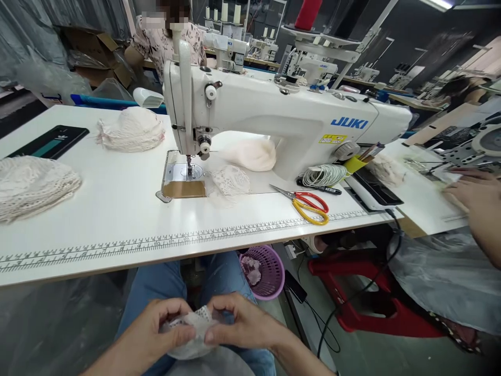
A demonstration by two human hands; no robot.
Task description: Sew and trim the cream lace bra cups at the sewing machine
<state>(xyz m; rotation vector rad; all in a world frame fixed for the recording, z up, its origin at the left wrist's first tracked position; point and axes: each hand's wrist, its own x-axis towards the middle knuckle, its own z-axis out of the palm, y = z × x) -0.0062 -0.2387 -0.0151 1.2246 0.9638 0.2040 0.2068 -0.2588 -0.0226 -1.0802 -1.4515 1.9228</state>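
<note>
Over my lap, below the table edge, both hands hold one piece of white lace fabric (195, 334). My left hand (156, 331) pinches its left side with thumb and fingers. On the right side, my right hand (238, 324) grips it the same way. The piece looks rounded and partly gathered; the fingers hide some of it. Above them stands a white sewing machine (250, 104) with its needle over the metal plate. Beside that plate rests another small piece of lace (230, 180), apart from my hands.
Stacked lace pieces (35, 185) and a second stack (131, 129) lie left of the machine, near a black phone (50, 142). Scissors (309, 203) lie by the printed ruler. A purple basket (274, 271) with scraps stands below. A co-worker's hand (475, 190) is at the right.
</note>
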